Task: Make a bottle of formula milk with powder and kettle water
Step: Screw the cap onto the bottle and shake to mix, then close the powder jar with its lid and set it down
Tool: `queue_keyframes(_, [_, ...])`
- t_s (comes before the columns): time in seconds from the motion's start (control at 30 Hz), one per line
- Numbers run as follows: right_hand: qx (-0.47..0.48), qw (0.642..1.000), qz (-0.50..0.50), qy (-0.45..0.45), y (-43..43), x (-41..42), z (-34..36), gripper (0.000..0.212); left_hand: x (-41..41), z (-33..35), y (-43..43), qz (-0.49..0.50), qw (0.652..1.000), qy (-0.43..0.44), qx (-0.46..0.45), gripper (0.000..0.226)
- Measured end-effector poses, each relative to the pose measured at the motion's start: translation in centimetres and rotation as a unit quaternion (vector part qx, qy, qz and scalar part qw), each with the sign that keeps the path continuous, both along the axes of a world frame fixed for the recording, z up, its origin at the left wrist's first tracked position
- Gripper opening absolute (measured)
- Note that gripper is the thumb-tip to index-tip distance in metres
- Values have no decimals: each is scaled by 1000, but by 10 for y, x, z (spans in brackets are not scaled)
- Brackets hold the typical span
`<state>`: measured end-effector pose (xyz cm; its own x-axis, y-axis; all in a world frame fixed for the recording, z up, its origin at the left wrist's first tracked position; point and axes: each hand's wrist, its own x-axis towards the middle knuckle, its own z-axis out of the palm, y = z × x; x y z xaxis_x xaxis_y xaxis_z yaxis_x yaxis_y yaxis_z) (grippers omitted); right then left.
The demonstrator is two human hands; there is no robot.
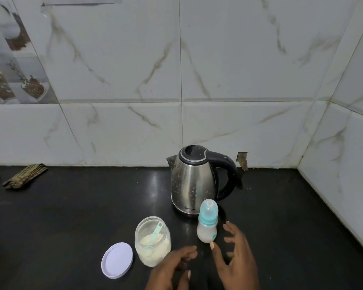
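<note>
Head view, kitchen corner: a person's two hands hover low over a black counter (71,216) beside the makings of a feed. The baby bottle (207,223) stands upright just in front of the steel kettle (192,183), its teal collar and clear cap on, body cloudy — whether it holds liquid can't be told. The right hand (235,256) is spread loose right next to it, fingers relaxed, thumb tip at the bottle's base; actual contact isn't clear. The left hand (172,268) sits closer to the camera, fingers gently curled, gripping nothing, just by the lower right side of the powder jar (153,240). The two hands are apart, a strip of counter btwn them.

The jar is open, approx. half full of pale powder, with a teal scoop (155,233) leaning inside, handle up. Its white lid (117,260) lies flat on the counter just left of the jar, not touching it. The kettle has its lid shut, spout pointing left, black handle to the right, near the marble-look wall tiles (239,70).

Far left, at the wall's foot, lies a folded striped cloth (25,175) — well apart from everything else.
</note>
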<state>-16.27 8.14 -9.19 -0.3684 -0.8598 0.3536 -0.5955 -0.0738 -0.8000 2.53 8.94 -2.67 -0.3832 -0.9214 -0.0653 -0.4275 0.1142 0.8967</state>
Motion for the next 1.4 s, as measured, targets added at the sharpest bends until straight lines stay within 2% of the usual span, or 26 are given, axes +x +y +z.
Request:
queue_keyframes(0.07, [-18,1000,0,-17,8,8,2,62,11,24,13,39,998,57,-17,55])
queue_keyframes(0.13, [-26,999,19,-29,15,19,4,45,20,42,22,124,980,115,-105,37])
queue_keyframes(0.2, [-17,998,59,-28,20,29,7,39,34,56,19,214,941,169,-202,30])
queue_keyframes(0.23, [-8,996,81,-20,21,34,10,37,44,62,15,241,929,173,-222,30])
queue_keyframes(0.3, [14,992,122,3,21,40,15,36,67,66,0,270,920,134,-250,32])
queue_keyframes(0.4, [59,980,179,59,17,49,19,44,101,53,-25,282,929,18,-239,48])
queue_keyframes(0.5, [91,965,221,107,11,60,23,61,121,25,-49,252,938,-122,-203,48])
queue_keyframes(0.6, [134,954,235,128,1,70,21,83,135,-4,-66,138,938,-273,-166,64])
queue_keyframes(0.73, [172,945,242,140,-11,76,22,98,137,-25,-75,22,906,-419,-58,86])
queue_keyframes(0.9, [191,940,245,143,-17,80,24,102,132,-25,-79,-37,886,-462,-27,83])
queue_keyframes(1.17, [188,940,248,142,-22,87,23,103,124,-18,-71,-100,881,-462,-19,82])
queue_keyframes(1.4, [185,939,252,143,-25,91,25,103,120,-13,-68,-162,835,-525,28,95])
